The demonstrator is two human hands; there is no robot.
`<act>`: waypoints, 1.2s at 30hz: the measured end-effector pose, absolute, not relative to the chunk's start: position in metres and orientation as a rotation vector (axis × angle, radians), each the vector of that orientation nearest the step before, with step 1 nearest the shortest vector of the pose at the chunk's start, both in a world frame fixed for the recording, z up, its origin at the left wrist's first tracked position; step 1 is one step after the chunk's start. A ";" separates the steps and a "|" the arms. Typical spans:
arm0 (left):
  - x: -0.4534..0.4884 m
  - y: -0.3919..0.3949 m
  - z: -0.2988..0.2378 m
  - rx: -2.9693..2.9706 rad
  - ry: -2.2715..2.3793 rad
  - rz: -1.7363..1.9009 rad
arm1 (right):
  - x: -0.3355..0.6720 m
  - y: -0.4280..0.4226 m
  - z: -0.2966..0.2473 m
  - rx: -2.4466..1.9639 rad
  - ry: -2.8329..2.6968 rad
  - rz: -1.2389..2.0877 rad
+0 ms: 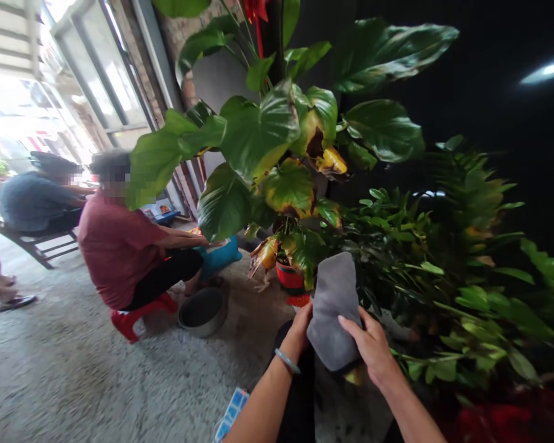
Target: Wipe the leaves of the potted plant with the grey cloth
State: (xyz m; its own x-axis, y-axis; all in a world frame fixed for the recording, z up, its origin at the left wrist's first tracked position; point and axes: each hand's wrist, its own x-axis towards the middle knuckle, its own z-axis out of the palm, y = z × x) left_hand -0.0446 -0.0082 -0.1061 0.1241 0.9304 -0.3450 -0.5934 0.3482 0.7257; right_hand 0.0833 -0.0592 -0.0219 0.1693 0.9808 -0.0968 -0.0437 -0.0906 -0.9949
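Upright between my two hands is a grey, soft-looking fabric piece [335, 311], long and rounded, with a dark edge at its bottom. My left hand [301, 329], a pale bangle on its wrist, grips the left side, and its fingers are mostly hidden behind the fabric. On the right side, my right hand [367, 338] is closed on the piece, thumb lying across the front and the other fingers out of sight behind. Something yellowish shows just below the fabric; I cannot make out what it is.
A large leafy plant in a red pot [290, 278] stands right in front, with more foliage [471, 307] on the right. To the left, a person in a red shirt [120, 246] sits on a red stool [129, 320] near a grey basin [203, 312]. A blue-and-white box [233, 413] lies below.
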 end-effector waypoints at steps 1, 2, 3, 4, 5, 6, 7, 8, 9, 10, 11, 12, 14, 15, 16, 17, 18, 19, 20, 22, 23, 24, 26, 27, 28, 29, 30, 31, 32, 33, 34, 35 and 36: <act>-0.046 -0.016 -0.103 0.433 0.827 1.167 | 0.083 -0.059 -0.023 -1.323 -1.032 1.134; -0.046 -0.024 -0.101 0.400 0.778 1.160 | 0.083 -0.059 -0.025 -1.324 -1.047 1.108; -0.047 -0.031 -0.099 0.378 0.736 1.152 | 0.082 -0.059 -0.028 -1.330 -1.058 1.093; -0.047 -0.038 -0.097 0.366 0.706 1.142 | 0.081 -0.060 -0.031 -1.334 -1.070 1.087; -0.046 -0.045 -0.095 0.368 0.695 1.138 | 0.080 -0.061 -0.034 -1.337 -1.084 1.087; -0.046 -0.050 -0.094 0.381 0.704 1.139 | 0.079 -0.062 -0.037 -1.340 -1.098 1.089; -0.045 -0.053 -0.092 0.395 0.717 1.147 | 0.079 -0.064 -0.039 -1.344 -1.118 1.092; -0.044 -0.056 -0.090 0.405 0.724 1.154 | 0.079 -0.066 -0.041 -1.351 -1.140 1.093; -0.042 -0.058 -0.088 0.413 0.722 1.154 | 0.079 -0.067 -0.042 -1.363 -1.162 1.092; -0.041 -0.060 -0.086 0.423 0.712 1.150 | 0.080 -0.068 -0.043 -1.381 -1.180 1.090; -0.040 -0.062 -0.083 0.440 0.694 1.140 | 0.082 -0.069 -0.044 -1.404 -1.196 1.090; -0.038 -0.063 -0.081 0.464 0.673 1.126 | 0.084 -0.069 -0.046 -1.427 -1.209 1.088; -0.035 -0.066 -0.076 0.506 0.635 1.094 | 0.089 -0.069 -0.050 -1.475 -1.222 1.067; -0.034 -0.067 -0.075 0.513 0.623 1.082 | 0.091 -0.069 -0.053 -1.500 -1.228 1.041; -0.033 -0.068 -0.075 0.510 0.618 1.071 | 0.093 -0.068 -0.056 -1.525 -1.234 0.999; -0.032 -0.069 -0.075 0.501 0.620 1.060 | 0.094 -0.067 -0.059 -1.545 -1.243 0.944; -0.031 -0.070 -0.076 0.490 0.629 1.057 | 0.095 -0.067 -0.062 -1.558 -1.257 0.884; -0.030 -0.070 -0.077 0.480 0.640 1.058 | 0.096 -0.068 -0.063 -1.562 -1.273 0.828; -0.029 -0.071 -0.079 0.473 0.653 1.062 | 0.096 -0.069 -0.065 -1.557 -1.288 0.778; -0.027 -0.071 -0.083 0.467 0.675 1.077 | 0.097 -0.072 -0.065 -1.539 -1.298 0.715; -0.025 -0.071 -0.085 0.467 0.691 1.086 | 0.098 -0.075 -0.064 -1.533 -1.295 0.703; -0.023 -0.071 -0.086 0.464 0.711 1.095 | 0.099 -0.077 -0.063 -1.524 -1.293 0.698; -0.021 -0.072 -0.087 0.458 0.749 1.109 | 0.101 -0.083 -0.063 -1.486 -1.295 0.719; -0.021 -0.073 -0.088 0.456 0.762 1.115 | 0.104 -0.086 -0.064 -1.457 -1.288 0.746; -0.021 -0.073 -0.088 0.455 0.768 1.121 | 0.106 -0.088 -0.065 -1.429 -1.261 0.774; -0.023 -0.074 -0.087 0.455 0.773 1.125 | 0.109 -0.089 -0.067 -1.406 -1.211 0.796; -0.025 -0.074 -0.087 0.457 0.782 1.128 | 0.113 -0.089 -0.069 -1.398 -1.136 0.804; -0.028 -0.074 -0.087 0.457 0.796 1.133 | 0.117 -0.088 -0.071 -1.403 -1.044 0.800; -0.032 -0.074 -0.086 0.456 0.816 1.140 | 0.121 -0.085 -0.073 -1.415 -0.946 0.789; -0.035 -0.073 -0.086 0.454 0.837 1.147 | 0.126 -0.082 -0.074 -1.428 -0.854 0.785; -0.039 -0.073 -0.087 0.451 0.853 1.151 | 0.130 -0.077 -0.073 -1.435 -0.770 0.796; -0.042 -0.073 -0.087 0.453 0.862 1.151 | 0.133 -0.070 -0.072 -1.431 -0.699 0.827; -0.045 -0.073 -0.087 0.459 0.863 1.149 | 0.135 -0.063 -0.069 -1.417 -0.645 0.878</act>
State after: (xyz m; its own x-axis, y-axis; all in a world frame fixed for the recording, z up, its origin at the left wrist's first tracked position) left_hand -0.0449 -0.0727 -0.0875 0.1489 0.9234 -0.3537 -0.5971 0.3691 0.7122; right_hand 0.1351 -0.0635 -0.0688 0.5485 0.8274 -0.1209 -0.1328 -0.0566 -0.9895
